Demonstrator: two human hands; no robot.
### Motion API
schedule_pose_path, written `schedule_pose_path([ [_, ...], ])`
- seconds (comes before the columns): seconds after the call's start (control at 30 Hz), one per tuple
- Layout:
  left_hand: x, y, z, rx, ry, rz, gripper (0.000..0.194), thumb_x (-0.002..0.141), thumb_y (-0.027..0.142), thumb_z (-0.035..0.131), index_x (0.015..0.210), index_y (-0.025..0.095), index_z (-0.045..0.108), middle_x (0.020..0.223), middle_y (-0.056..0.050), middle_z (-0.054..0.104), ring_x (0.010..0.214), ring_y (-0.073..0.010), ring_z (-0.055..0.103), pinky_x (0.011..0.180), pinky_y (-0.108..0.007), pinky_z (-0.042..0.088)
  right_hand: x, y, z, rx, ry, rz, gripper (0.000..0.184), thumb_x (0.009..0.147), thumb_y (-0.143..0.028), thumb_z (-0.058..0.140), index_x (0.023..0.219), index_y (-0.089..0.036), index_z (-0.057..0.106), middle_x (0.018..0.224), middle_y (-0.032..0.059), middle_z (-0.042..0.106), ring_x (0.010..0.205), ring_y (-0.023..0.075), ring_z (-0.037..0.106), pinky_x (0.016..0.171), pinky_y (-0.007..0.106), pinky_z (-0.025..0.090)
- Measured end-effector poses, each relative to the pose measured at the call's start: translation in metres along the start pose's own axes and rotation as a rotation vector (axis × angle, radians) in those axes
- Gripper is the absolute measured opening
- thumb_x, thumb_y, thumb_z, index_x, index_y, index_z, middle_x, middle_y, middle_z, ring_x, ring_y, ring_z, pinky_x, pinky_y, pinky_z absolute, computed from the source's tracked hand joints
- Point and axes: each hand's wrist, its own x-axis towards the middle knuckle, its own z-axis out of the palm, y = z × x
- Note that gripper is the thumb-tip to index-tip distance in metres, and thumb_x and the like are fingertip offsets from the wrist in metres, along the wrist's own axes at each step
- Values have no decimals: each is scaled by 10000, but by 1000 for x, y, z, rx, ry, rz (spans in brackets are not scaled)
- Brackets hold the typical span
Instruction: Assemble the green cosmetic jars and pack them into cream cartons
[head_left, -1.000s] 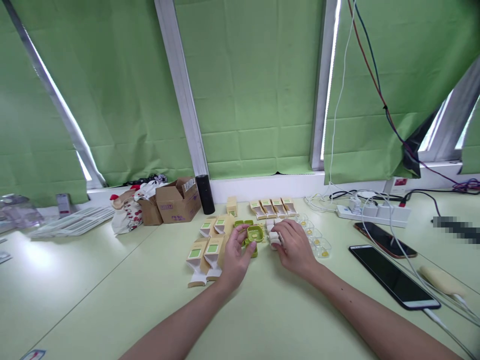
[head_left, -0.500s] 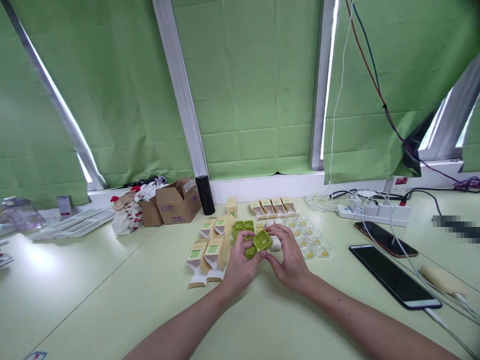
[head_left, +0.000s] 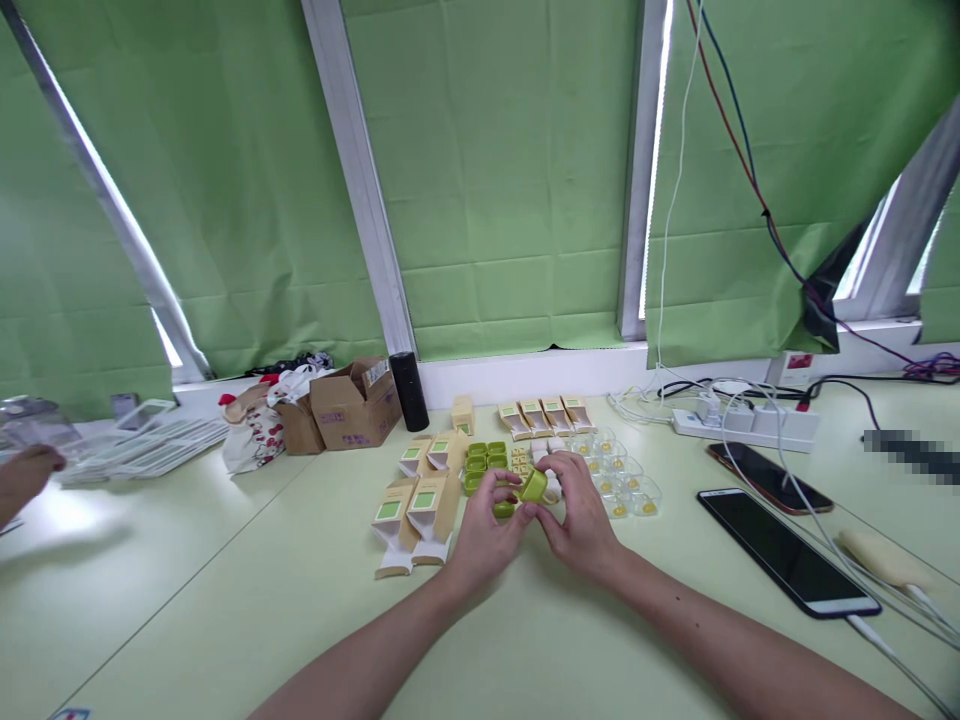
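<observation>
A small olive-green square cup (head_left: 534,486) is tilted between my two hands above the table. My left hand (head_left: 484,530) closes on its left side, thumb below and fingers behind. From the other side my right hand (head_left: 583,515) grips it, thumb and fingertips at its edge. Just beyond lie several more green cups (head_left: 476,465), partly covered by my left fingers. Small yellow pieces (head_left: 519,458) and white pieces (head_left: 556,443) are grouped beside them. To the right of my right hand sit several clear domed covers (head_left: 616,465) with yellow inside.
Open cartons with green labels (head_left: 426,500) stand left; more cartons (head_left: 547,415) are behind. Two phones (head_left: 787,550) and cables lie right, near a power strip (head_left: 750,425). A cardboard box (head_left: 356,405) and black cylinder (head_left: 409,392) stand back left. Another person's hand (head_left: 30,470) reaches in far left.
The green cup has been turned in my fingers, from its open hollow facing me to more of its outer side. Another person's hand has entered at the left, over the white frames.
</observation>
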Motion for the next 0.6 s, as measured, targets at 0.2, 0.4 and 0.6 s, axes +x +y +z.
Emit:
schedule_pose_path([
  [0.2,1,2,-1,44,28,11,470,875,613,716,1086,228,549,1152,-98,650,1005,-234,673,729,-293,533,2,-4,-3,6,-7,-7,440,892,-192,614,1304,-253,472,1207,133,602,1164,339,558,955,521,526],
  [0.4,1,3,-2,96,72,29,432,883,573,721,1087,232,551,1031,-64,675,973,-241,697,732,-303,534,3,-5,-5,21,-1,-6,434,916,-246,627,1319,-254,465,1232,138,569,1182,340,551,966,522,521],
  [0.6,1,1,-3,127,81,52,359,938,543,668,1061,229,547,954,-46,673,930,-225,693,730,-299,524,3,-8,-7,17,-17,12,439,926,-247,629,1331,-249,461,1281,152,517,1234,348,515,993,535,513],
])
